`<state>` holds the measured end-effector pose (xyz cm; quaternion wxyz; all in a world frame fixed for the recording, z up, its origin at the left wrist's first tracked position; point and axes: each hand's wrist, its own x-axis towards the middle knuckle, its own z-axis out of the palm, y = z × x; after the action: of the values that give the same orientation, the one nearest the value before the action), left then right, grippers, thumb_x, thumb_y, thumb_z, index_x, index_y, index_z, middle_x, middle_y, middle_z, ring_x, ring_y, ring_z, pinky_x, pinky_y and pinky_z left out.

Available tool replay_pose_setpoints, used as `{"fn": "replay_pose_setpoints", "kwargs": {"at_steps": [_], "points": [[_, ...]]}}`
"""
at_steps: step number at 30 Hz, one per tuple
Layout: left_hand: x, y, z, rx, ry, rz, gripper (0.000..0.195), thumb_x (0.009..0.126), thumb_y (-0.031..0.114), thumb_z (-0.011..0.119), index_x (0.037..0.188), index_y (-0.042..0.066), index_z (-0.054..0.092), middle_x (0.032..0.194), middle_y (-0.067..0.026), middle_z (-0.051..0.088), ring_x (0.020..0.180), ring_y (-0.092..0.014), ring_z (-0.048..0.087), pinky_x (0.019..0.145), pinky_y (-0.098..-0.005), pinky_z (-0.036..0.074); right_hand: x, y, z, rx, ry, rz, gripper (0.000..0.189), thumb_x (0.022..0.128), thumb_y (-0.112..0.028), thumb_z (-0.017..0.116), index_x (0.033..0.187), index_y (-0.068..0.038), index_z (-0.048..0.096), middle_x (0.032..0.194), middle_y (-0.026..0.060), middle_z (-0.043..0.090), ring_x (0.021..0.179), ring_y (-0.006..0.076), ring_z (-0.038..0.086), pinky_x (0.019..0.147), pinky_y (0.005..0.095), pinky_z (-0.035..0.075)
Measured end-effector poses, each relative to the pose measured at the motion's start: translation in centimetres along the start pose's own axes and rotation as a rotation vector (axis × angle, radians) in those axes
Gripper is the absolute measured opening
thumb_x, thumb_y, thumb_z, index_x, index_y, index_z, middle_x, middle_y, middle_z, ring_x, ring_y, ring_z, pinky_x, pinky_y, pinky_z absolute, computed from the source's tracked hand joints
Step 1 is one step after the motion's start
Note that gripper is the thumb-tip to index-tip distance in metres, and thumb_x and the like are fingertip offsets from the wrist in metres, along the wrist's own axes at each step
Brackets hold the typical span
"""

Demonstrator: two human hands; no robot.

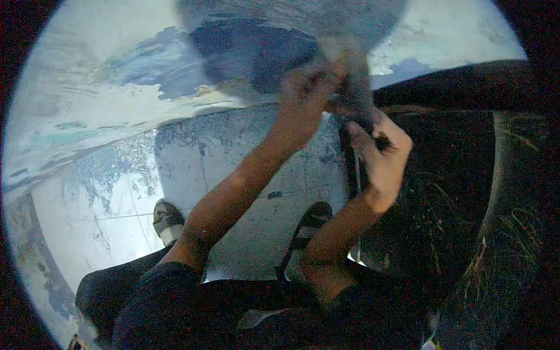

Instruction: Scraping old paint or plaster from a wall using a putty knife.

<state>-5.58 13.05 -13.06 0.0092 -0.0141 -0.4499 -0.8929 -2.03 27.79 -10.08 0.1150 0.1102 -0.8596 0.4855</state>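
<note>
My left hand [308, 89] is raised in front of the stained, pale surface [131, 57], its fingers bent and blurred. Close on its right, my right hand [385, 153] has its thumb and fingers curled near a dark, narrow item that I cannot identify. The fingertips of both hands come near each other around a blurred, greyish-brown shape at the upper middle. Blur and shadow hide whether either hand grips it, and whether the hands touch.
Pale floor tiles [240, 232] with dark stains lie below, with my two shod feet on them. A small dark scrap [274, 194] lies between the feet. Dark ground with grass-like strands [437, 218] borders the tiles on the right.
</note>
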Motion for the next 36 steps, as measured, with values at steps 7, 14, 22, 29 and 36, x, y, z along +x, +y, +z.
{"fn": "replay_pose_setpoints", "kwargs": {"at_steps": [7, 14, 22, 29, 36], "points": [[-0.1, -0.4, 0.6, -0.137, 0.105, 0.067, 0.028, 0.09, 0.028, 0.055, 0.096, 0.002, 0.062, 0.085, -0.0039, 0.063, 0.074, -0.013, 0.061, 0.057, -0.0285, 0.054, 0.0, -0.6, 0.4, 0.075, 0.013, -0.04, 0.034, 0.067, 0.004, 0.071, 0.101, 0.002, 0.063, 0.068, -0.0041, 0.044, 0.062, 0.0054, 0.037, 0.056, 0.0185, 0.033], [-0.7, 0.5, 0.7, -0.045, 0.115, 0.099, 0.027, 0.09, 0.029, 0.055, 0.092, 0.003, 0.062, 0.082, -0.0034, 0.062, 0.073, -0.012, 0.06, 0.057, -0.0275, 0.054, 0.8, -2.0, 1.2, -0.101, -0.041, 0.0, 0.032, 0.066, -0.001, 0.074, 0.097, 0.001, 0.064, 0.071, 0.0031, 0.059, 0.057, 0.0071, 0.046, 0.053, 0.0224, 0.038], [-0.4, 1.2, 0.5, -0.001, 0.117, 0.134, 0.027, 0.089, 0.029, 0.056, 0.086, 0.003, 0.062, 0.076, -0.0025, 0.062, 0.068, -0.013, 0.061, 0.051, -0.0274, 0.053, 0.8, -2.6, 0.3, 0.014, -0.089, 0.056, 0.028, 0.071, -0.003, 0.072, 0.097, 0.002, 0.064, 0.072, 0.0007, 0.06, 0.055, 0.0066, 0.045, 0.05, 0.0208, 0.036], [-0.2, 2.3, -0.3, -0.057, 0.148, 0.116, 0.03, 0.089, 0.032, 0.055, 0.089, 0.003, 0.061, 0.08, -0.0046, 0.063, 0.069, -0.015, 0.062, 0.052, -0.0292, 0.053, 1.3, -3.1, -0.1, 0.229, -0.091, 0.16, 0.031, 0.07, -0.005, 0.074, 0.098, 0.001, 0.064, 0.079, 0.0042, 0.065, 0.063, 0.0063, 0.052, 0.057, 0.0236, 0.043], [-1.0, 2.3, -0.4, 0.011, 0.059, 0.2, 0.036, 0.089, 0.037, 0.054, 0.091, 0.002, 0.06, 0.08, -0.0051, 0.063, 0.069, -0.017, 0.062, 0.059, -0.0307, 0.053, 1.4, -5.5, 0.1, 0.062, -0.149, 0.131, 0.034, 0.069, -0.006, 0.074, 0.1, 0.002, 0.064, 0.084, 0.0078, 0.067, 0.07, 0.0092, 0.057, 0.066, 0.0224, 0.046]]}}
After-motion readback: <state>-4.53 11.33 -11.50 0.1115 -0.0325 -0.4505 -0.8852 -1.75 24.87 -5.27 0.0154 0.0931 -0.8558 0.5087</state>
